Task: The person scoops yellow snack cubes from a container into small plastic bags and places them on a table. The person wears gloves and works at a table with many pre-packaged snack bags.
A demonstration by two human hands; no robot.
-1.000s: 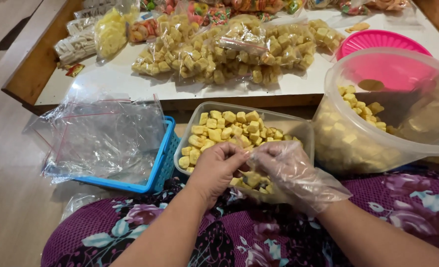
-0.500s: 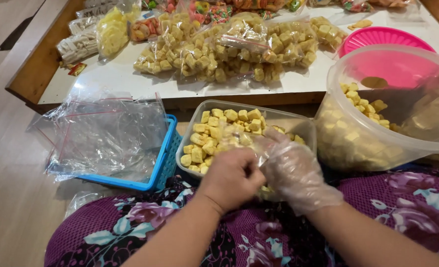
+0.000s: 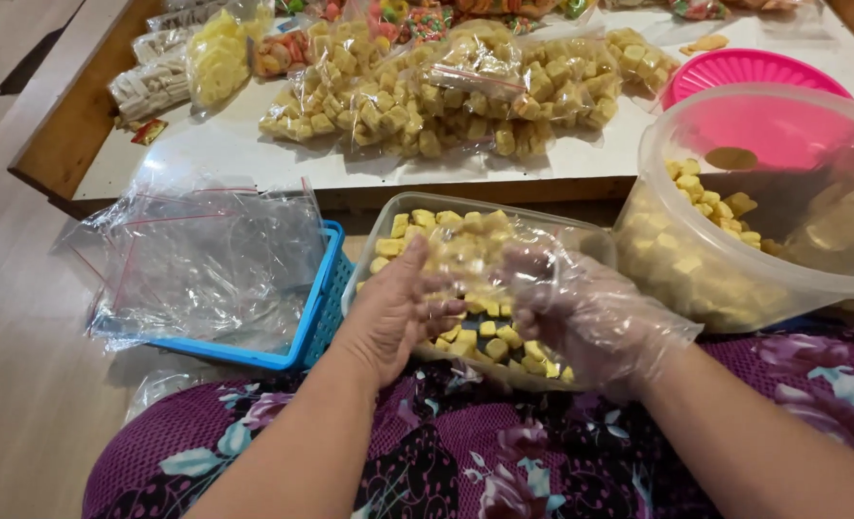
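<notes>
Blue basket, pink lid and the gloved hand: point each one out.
blue basket [image 3: 323,309], head view, on its right side wall.
pink lid [image 3: 734,69], head view, on its ribbed top.
right hand [image 3: 581,312], head view, on the gloved back.

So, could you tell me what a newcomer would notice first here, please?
Two hands meet at the centre: the bare left hand and the plastic-gloved right hand hold a small clear bag over a clear tray of yellow cubes. A big round tub of the same cubes sits at right.
</notes>
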